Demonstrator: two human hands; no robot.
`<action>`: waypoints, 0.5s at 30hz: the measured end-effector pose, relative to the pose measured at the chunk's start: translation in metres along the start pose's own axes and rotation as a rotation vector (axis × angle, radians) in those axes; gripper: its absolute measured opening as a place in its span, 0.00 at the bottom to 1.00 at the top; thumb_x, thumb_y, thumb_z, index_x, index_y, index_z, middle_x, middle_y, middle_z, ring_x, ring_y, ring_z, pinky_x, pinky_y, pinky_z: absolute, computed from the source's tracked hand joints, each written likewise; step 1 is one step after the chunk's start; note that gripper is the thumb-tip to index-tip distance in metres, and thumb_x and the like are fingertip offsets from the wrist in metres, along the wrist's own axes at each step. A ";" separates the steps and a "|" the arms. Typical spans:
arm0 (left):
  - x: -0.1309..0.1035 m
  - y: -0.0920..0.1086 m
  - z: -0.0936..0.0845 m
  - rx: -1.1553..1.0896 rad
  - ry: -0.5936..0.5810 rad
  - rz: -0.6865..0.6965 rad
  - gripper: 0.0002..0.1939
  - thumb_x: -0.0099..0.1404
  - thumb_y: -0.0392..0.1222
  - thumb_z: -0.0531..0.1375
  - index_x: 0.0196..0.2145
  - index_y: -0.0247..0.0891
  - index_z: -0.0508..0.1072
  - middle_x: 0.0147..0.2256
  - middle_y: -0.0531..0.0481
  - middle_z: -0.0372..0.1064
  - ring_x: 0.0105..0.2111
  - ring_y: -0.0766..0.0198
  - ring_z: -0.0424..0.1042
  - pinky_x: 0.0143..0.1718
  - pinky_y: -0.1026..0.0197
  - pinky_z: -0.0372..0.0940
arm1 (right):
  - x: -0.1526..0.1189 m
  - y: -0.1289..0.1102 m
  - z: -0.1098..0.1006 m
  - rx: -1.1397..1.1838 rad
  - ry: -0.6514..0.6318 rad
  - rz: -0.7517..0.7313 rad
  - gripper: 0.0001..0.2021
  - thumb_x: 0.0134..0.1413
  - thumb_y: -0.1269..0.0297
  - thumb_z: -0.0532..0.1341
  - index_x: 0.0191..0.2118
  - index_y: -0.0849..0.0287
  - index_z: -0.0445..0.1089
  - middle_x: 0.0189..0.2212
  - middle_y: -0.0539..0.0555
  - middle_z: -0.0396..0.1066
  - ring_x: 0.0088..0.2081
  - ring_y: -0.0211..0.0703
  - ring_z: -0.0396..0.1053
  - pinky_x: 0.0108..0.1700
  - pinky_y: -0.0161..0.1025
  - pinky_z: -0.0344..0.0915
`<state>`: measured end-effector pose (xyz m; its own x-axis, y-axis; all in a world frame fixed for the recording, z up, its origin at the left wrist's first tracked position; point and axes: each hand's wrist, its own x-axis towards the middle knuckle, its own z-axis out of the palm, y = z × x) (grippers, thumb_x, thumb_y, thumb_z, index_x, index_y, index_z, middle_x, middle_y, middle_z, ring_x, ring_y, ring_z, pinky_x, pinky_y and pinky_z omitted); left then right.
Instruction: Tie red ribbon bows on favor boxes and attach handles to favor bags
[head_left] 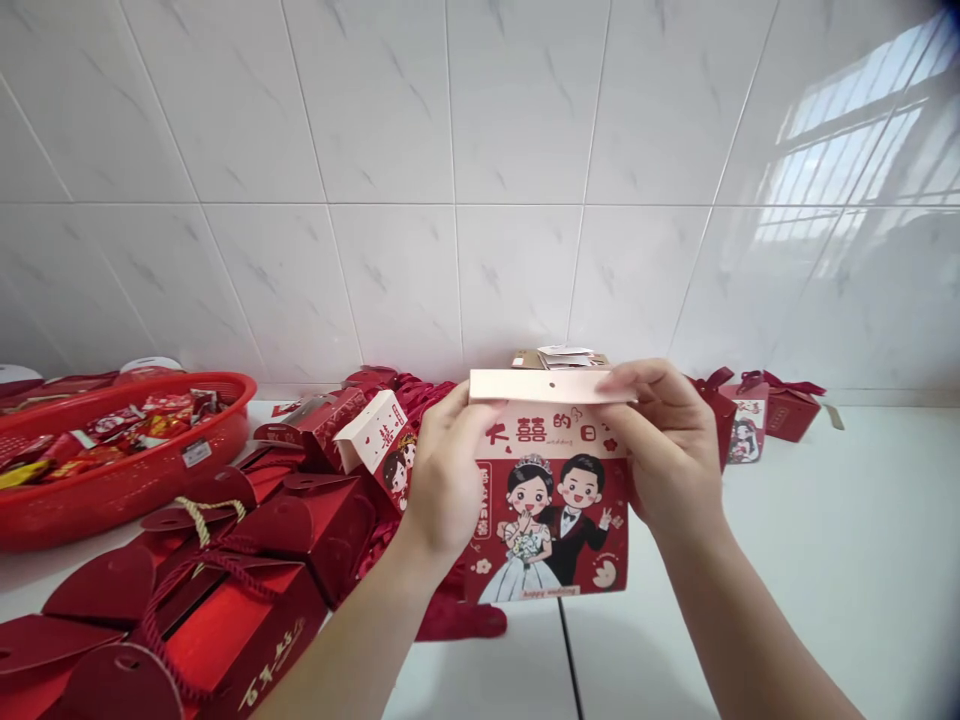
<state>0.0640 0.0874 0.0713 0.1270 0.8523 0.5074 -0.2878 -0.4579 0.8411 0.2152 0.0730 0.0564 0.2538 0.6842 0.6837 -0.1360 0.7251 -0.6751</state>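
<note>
Both hands hold a red and cream paper box (pixel 555 520) upright at the centre, above the white table. Its front carries a cartoon couple, and a pale flap with a small hole runs along its top. My left hand (pixel 450 475) grips the upper left corner, fingers behind and thumb in front. At the upper right corner my right hand (pixel 664 435) pinches the flap between thumb and fingers. Part of my left fingers is hidden behind the box. Left of it, a cream and red box (pixel 384 440) with a similar print leans on dark red ribbon (pixel 457 620).
A red plastic basket (pixel 244 400) of wrapped sweets stands at the left. Several dark red boxes (pixel 322 520) with cords fill the lower left. Small finished-looking boxes (pixel 787 410) with ribbons stand at the right, near the tiled wall (pixel 517 270). Flat cards (pixel 566 357) lie behind the held box.
</note>
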 end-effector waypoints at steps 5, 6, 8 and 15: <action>-0.002 0.000 -0.002 -0.184 0.010 -0.048 0.21 0.65 0.52 0.50 0.37 0.35 0.77 0.35 0.44 0.76 0.39 0.53 0.74 0.38 0.55 0.69 | -0.003 0.002 0.000 -0.122 0.022 -0.043 0.06 0.52 0.73 0.60 0.29 0.55 0.70 0.29 0.48 0.68 0.29 0.34 0.65 0.26 0.31 0.61; -0.003 0.001 -0.001 -0.193 -0.018 -0.067 0.22 0.65 0.54 0.51 0.38 0.34 0.76 0.34 0.43 0.76 0.38 0.53 0.75 0.37 0.55 0.69 | -0.004 0.002 0.000 -0.136 0.012 -0.066 0.06 0.51 0.73 0.60 0.30 0.55 0.70 0.31 0.49 0.69 0.31 0.36 0.67 0.28 0.31 0.63; -0.004 0.004 0.000 -0.134 -0.053 -0.072 0.20 0.63 0.54 0.56 0.39 0.34 0.76 0.34 0.43 0.77 0.37 0.54 0.75 0.36 0.57 0.69 | -0.004 0.000 -0.001 -0.148 -0.025 -0.118 0.07 0.50 0.73 0.59 0.31 0.55 0.71 0.35 0.51 0.71 0.38 0.41 0.70 0.33 0.34 0.66; -0.001 0.004 0.000 0.094 -0.006 -0.089 0.13 0.57 0.48 0.65 0.35 0.36 0.77 0.33 0.46 0.78 0.36 0.57 0.76 0.34 0.62 0.70 | -0.005 -0.006 0.007 -0.257 0.022 -0.145 0.04 0.50 0.69 0.66 0.28 0.56 0.71 0.28 0.48 0.73 0.29 0.36 0.70 0.30 0.32 0.67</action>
<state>0.0628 0.0851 0.0739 0.1543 0.8892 0.4306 -0.1850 -0.4021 0.8967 0.2085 0.0659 0.0592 0.2744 0.5711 0.7737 0.1490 0.7696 -0.6209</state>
